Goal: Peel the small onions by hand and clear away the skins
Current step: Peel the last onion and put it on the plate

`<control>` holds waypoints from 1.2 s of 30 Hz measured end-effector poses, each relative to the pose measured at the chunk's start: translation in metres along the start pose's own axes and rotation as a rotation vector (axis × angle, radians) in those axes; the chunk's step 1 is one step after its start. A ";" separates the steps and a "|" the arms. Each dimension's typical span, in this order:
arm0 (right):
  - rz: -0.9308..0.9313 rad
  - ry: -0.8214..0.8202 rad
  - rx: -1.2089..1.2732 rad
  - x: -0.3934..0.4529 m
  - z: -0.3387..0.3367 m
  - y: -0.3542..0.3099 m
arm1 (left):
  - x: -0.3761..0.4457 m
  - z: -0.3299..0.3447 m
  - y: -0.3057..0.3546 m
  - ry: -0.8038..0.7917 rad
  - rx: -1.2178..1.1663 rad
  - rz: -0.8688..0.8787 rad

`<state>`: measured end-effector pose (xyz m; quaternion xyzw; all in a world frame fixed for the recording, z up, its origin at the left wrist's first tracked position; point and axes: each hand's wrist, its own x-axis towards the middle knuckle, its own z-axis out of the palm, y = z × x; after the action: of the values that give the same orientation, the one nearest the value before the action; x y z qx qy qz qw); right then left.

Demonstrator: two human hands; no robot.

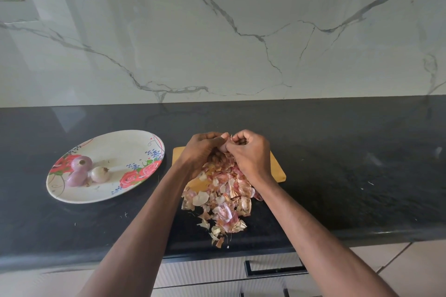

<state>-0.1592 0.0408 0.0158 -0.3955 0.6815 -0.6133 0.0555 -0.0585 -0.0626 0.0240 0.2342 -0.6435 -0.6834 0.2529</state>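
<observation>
Both hands working one small onion over the cutting board

Left hand (pixel 202 149) and right hand (pixel 251 152) pinch an onion (pixel 225 142) above the board (pixel 278 171). Looks mostly done: three peeled onions (pixel 83 171) on the plate (pixel 135 142) at left, big skin pile (pixel 222 198) near the edge not yet cleared.

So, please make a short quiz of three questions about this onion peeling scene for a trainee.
1. True or false: the flowered plate lies left of the wooden board.
2. How many onions are on the plate?
3. The heap of skins lies: A) on the plate, B) across the board and the black counter, C) on the floor.

Both the left hand and the right hand work above the board; what they pinch is hidden.

Key: 1 true; 2 three; 3 B.
</observation>
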 end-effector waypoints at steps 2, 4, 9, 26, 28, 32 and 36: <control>0.005 -0.003 0.006 0.000 -0.001 0.000 | 0.000 0.000 0.001 -0.003 0.009 -0.005; 0.027 0.014 0.006 0.002 -0.003 0.001 | -0.001 0.000 0.002 -0.011 -0.045 -0.009; 0.060 0.028 0.015 0.003 -0.004 -0.001 | -0.004 0.001 0.007 -0.059 -0.188 -0.049; -0.079 -0.054 -0.088 0.004 -0.010 0.005 | -0.003 -0.010 0.011 0.020 -0.411 -0.037; -0.090 -0.058 -0.012 0.004 -0.011 0.002 | -0.002 -0.011 0.010 0.023 -0.374 -0.039; -0.148 -0.096 -0.039 -0.001 -0.009 -0.003 | -0.005 -0.009 0.008 0.003 -0.274 -0.049; -0.280 -0.065 -0.054 -0.005 -0.009 -0.006 | -0.006 -0.006 0.009 -0.009 -0.233 -0.026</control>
<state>-0.1577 0.0512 0.0208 -0.5078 0.6336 -0.5834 -0.0192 -0.0501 -0.0637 0.0324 0.2082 -0.5578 -0.7579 0.2666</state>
